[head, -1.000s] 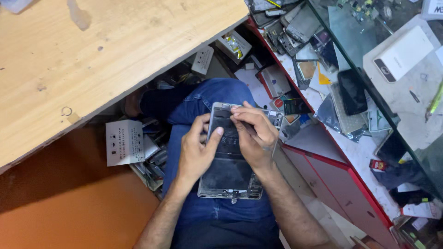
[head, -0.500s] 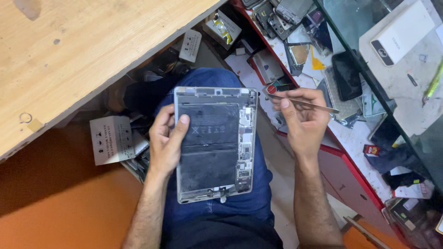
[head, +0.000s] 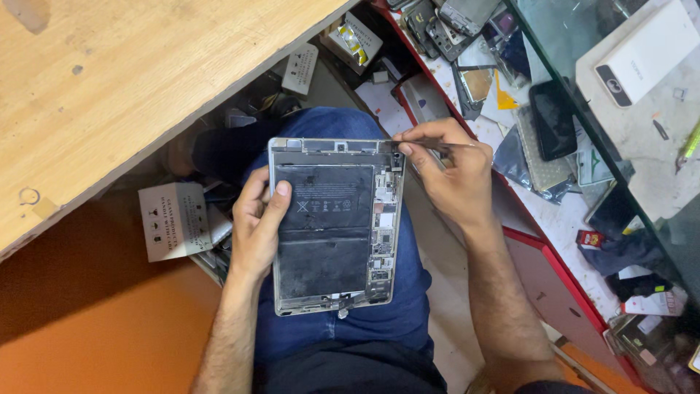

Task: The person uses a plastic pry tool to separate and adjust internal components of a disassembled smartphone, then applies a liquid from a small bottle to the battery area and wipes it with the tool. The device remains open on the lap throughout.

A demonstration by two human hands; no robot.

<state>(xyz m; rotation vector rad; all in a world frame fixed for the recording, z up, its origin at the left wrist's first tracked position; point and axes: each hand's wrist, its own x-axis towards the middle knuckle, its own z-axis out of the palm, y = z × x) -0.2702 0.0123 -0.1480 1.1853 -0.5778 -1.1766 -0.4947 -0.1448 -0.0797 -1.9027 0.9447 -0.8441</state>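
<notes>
Tablet [head: 334,226], opened up, lies on the lap, long axis running away from the body — left hand [head: 257,228] clasps its left edge, right hand [head: 446,175] pinches tweezers [head: 437,145] at the top-right corner, nearer the circuit strip.

- Your tablet [head: 332,226] shows a silver frame around two black battery blocks.
- Your jeans [head: 408,292] are blue.
- The tabletop [head: 109,87] is pale wood.
- The floor [head: 87,343] is orange.
- The shelf edge [head: 554,270] is red.
- The box [head: 645,51] is white.
</notes>
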